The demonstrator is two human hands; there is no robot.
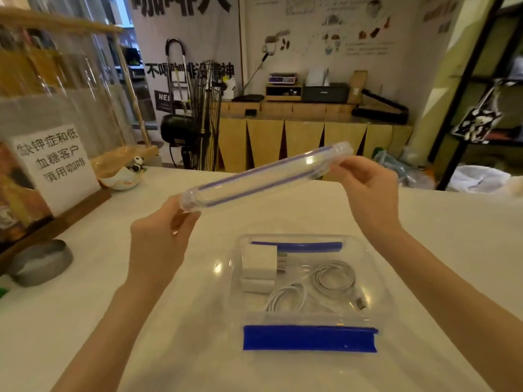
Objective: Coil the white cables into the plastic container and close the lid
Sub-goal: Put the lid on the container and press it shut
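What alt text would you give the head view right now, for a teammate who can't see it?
Two bare hands, left hand and right hand, hold a clear lid with blue seal strips in the air, tilted, above an open clear plastic container on a white table. Inside lie coiled white cables and white charger blocks.

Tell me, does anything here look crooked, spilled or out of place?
Nothing spilled or broken. The lid is off and tilted in mid-air, held at its ends by the left hand and right hand. The cables lie coiled inside the open container beside white chargers.
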